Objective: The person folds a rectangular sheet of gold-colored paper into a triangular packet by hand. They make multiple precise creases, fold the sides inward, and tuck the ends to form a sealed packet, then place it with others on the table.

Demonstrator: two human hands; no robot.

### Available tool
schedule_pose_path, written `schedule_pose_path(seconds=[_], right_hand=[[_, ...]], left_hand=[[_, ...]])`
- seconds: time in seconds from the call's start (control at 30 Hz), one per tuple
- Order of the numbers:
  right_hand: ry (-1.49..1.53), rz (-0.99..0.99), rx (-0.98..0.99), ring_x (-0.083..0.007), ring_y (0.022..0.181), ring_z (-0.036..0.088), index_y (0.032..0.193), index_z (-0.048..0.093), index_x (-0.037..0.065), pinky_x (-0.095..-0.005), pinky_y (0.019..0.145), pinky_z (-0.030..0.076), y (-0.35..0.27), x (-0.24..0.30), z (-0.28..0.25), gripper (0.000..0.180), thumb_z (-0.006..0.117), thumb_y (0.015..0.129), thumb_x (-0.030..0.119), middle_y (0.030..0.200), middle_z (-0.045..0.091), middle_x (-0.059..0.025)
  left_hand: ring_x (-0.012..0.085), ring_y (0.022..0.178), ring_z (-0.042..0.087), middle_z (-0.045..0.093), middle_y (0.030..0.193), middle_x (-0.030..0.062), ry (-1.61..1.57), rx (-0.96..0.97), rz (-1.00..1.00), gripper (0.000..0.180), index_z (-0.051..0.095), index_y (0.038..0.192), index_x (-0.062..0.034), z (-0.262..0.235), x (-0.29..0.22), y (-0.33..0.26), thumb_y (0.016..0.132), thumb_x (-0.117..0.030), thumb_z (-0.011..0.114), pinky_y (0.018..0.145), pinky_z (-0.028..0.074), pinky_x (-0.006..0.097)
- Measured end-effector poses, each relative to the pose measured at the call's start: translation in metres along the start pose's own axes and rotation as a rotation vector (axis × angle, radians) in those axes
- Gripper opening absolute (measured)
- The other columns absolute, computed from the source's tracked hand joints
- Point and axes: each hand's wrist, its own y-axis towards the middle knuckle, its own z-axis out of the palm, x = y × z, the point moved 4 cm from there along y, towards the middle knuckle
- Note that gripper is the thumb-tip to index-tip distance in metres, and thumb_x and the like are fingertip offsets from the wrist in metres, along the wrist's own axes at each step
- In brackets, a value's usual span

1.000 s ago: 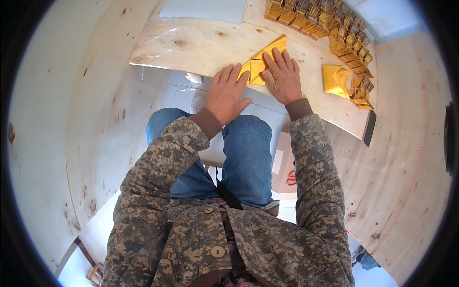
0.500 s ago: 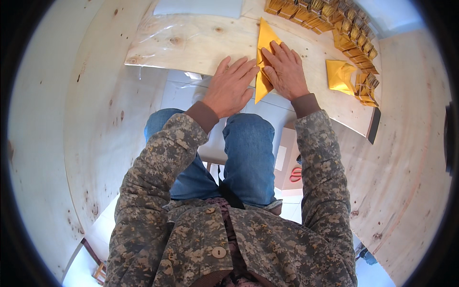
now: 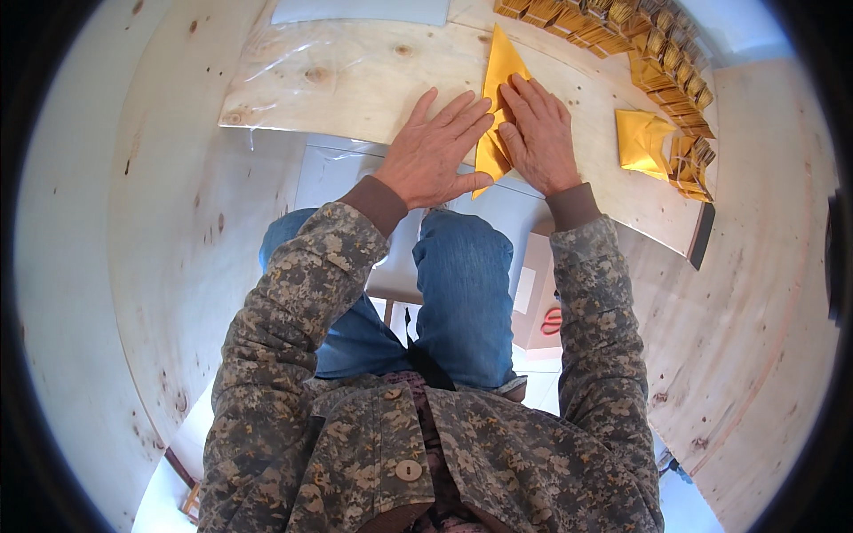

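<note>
A folded sheet of golden-yellow paper (image 3: 504, 60) lies on the wooden table near its front edge, its pointed ends toward the far side and toward me. My right hand (image 3: 540, 133) rests flat on the paper's right part, fingers stretched forward. Along the left edge of the paper lies my left hand (image 3: 435, 147), fingers spread, the fingertips and thumb reaching the paper. Both hands hide the middle of the sheet, so its inner folds show only in part.
Bundled folded yellow papers (image 3: 662, 80) stand in rows along the table's far right. A loose yellow folded piece (image 3: 641, 142) lies beside them. A pale sheet (image 3: 360, 11) is at the back left. Red-handled scissors (image 3: 552, 321) lie below the table (image 3: 355, 98), by a box.
My left hand has spread its fingers, with the thumb now lower along the paper. The right hand stays on the sheet, which leans slightly more to the right at its far end.
</note>
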Motion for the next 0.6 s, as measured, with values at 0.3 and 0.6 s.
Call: schedule_pose_path(seconds=[0.3,0.6], right_hand=[[-0.007,-0.065,-0.042,-0.0288,0.142,0.042,0.136,0.06,0.007,-0.0495,0.119,0.025,0.009,0.007,-0.009,0.043,0.061,0.095,0.02,0.149,0.052,-0.0102],[0.0,-0.07,0.039,-0.0286,0.14,0.045,0.136,0.061,0.012,-0.0508,0.119,0.025,0.012,0.003,0.001,0.04,0.058,0.098,0.022,0.146,0.055,-0.0077]], left_hand=[[0.0285,0.147,0.034,0.045,0.155,0.0077,-0.043,0.078,-0.033,0.075,0.051,0.145,-0.0108,-0.006,0.004,0.005,0.088,-0.057,0.066,0.122,0.012,0.059],[0.0294,0.147,0.034,0.045,0.156,0.0072,-0.093,0.062,-0.017,0.073,0.052,0.145,-0.0121,-0.004,0.009,0.004,0.087,-0.054,0.068,0.122,0.012,0.06]])
